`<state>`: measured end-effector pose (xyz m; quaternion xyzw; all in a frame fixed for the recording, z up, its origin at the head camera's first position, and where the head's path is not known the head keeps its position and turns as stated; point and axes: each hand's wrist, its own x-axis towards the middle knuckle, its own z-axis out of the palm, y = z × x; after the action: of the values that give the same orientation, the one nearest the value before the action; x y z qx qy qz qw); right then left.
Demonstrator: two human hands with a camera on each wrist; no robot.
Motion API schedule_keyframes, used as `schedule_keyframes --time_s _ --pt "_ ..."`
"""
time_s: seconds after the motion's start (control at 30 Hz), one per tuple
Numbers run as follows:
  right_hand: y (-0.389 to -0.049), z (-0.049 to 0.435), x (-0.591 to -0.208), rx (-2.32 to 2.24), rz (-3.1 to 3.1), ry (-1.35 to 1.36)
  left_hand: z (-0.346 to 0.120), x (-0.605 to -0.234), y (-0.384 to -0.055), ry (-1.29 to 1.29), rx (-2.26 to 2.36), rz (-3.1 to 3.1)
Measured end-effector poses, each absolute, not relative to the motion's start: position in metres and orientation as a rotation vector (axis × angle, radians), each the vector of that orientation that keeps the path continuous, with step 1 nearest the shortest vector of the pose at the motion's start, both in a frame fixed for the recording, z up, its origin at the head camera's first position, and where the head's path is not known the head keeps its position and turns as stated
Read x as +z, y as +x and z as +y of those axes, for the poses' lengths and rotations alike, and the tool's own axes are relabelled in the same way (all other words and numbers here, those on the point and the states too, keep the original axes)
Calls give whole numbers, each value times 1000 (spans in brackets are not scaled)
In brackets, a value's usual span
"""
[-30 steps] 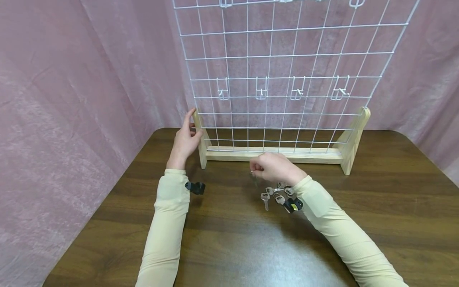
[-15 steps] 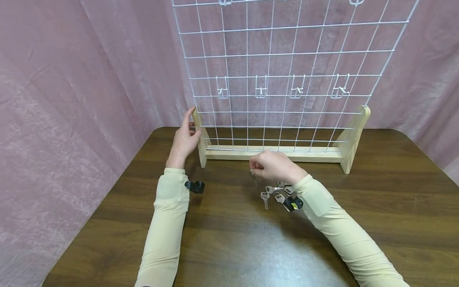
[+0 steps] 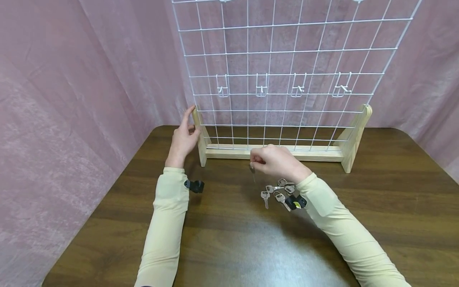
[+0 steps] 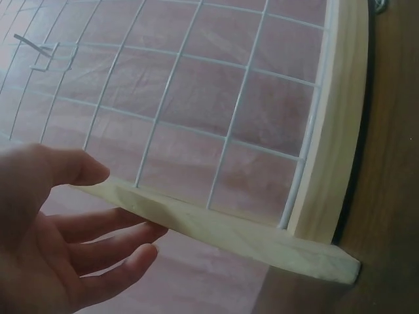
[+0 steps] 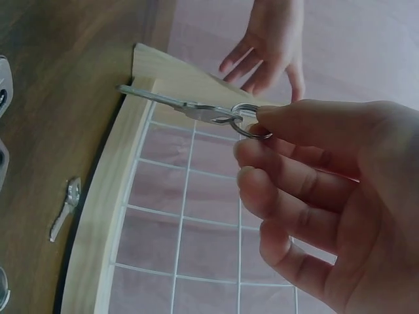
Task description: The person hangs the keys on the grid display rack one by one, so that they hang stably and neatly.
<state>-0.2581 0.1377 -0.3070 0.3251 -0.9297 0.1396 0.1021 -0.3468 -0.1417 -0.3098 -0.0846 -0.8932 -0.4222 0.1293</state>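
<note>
My right hand (image 3: pixel 274 161) pinches a metal key's split ring (image 5: pixel 243 134) between thumb and fingertips, above the table. From the ring hangs the key (image 5: pixel 203 112), seen close in the right wrist view. At the left, my left hand (image 3: pixel 182 141) rests against the wooden upright (image 4: pixel 216 232) of a stand. Its fingers are loosely extended, with the thumb near one side of the wood and other fingers near the far side. The stand bears a white wire grid (image 4: pixel 227 139). Several loose keys (image 3: pixel 265 195) lie on the table below my right wrist.
Several white wire hooks (image 3: pixel 261 91) hang in a row on the grid. The stand's right upright (image 3: pixel 358 137) and low wooden bar (image 3: pixel 229 154) stand near the back of the brown table (image 3: pixel 229 239). A pink curtain (image 3: pixel 107 71) hangs behind.
My right hand has risen a little with the key. The left hand has stayed at the upright. The head view has tilted slightly downward.
</note>
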Motion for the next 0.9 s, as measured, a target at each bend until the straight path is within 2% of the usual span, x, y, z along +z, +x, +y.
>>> schedule_keyframes --time_s 0.9 --pt "-250 137 -297 361 -2707 1064 -149 -317 -355 -332 -1311 -2681"
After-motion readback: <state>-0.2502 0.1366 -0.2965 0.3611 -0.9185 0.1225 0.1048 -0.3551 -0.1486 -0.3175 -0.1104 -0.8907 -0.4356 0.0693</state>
